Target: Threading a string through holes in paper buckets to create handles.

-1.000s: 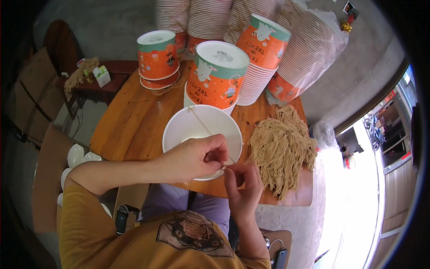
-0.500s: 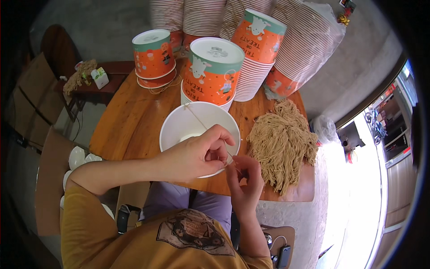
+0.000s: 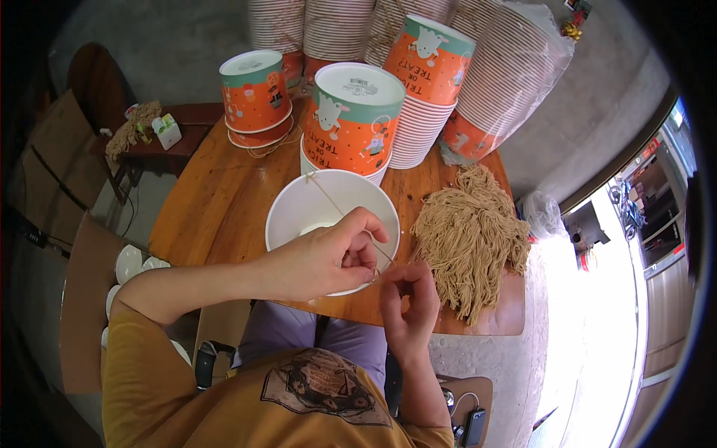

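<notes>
L hand (image 3: 325, 257) is reaching over the white bucket (image 3: 290, 216), fingers curling in w/ thumb & fingertips pinching the tan cord (image 3: 327, 198) nr the R side of the rim. R hand (image 3: 409, 299) is hovering just beside it, fingers bent, thumb & index almost meeting; can't quite tell if it's gripping the cord end. Bucket is sitting at the near edge of the wooden table (image 3: 202, 201), mouth facing up, cord running from far rim twd the hands. Cord heap (image 3: 470, 246) is lying R of bucket; orange bucket stack (image 3: 351, 131) is standing upside down just behind.
</notes>
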Demonstrator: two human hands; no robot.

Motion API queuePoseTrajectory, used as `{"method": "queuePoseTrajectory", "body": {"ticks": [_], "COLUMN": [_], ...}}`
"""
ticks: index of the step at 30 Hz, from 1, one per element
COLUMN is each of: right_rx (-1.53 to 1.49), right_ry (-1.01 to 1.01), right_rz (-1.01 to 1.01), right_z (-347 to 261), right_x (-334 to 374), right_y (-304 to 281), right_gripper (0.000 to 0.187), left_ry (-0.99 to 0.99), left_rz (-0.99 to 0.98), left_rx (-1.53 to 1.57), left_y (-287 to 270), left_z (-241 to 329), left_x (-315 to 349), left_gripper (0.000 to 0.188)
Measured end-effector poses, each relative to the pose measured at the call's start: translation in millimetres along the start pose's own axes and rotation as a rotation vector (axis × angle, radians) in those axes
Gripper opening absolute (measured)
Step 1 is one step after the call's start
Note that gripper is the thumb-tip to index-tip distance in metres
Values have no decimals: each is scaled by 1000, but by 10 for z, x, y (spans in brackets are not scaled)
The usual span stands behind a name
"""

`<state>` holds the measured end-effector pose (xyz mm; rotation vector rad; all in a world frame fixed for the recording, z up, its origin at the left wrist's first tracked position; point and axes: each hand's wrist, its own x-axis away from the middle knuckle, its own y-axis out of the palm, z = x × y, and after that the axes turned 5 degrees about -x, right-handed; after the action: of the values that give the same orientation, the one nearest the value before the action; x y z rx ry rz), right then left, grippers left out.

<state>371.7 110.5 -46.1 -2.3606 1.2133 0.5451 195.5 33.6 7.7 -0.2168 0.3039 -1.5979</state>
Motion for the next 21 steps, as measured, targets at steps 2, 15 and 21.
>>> {"method": "queuePoseTrajectory", "body": {"ticks": [2, 15, 21], "right_rx": [13, 15, -42], "right_ry": [-4, 56, 90], "right_rz": [-4, 10, 29], "right_z": [-35, -26, -3], "right_x": [-7, 22, 42], "right_y": [-1, 81, 84], "right_gripper": [17, 12, 10], "left_ry": [-22, 67, 13], "left_rz": [-4, -3, 19], "left_rx": [4, -199, -232], "left_y": [-2, 33, 22], "left_z": [10, -14, 35], "left_x": [0, 11, 38], "left_gripper": [39, 42, 30]}}
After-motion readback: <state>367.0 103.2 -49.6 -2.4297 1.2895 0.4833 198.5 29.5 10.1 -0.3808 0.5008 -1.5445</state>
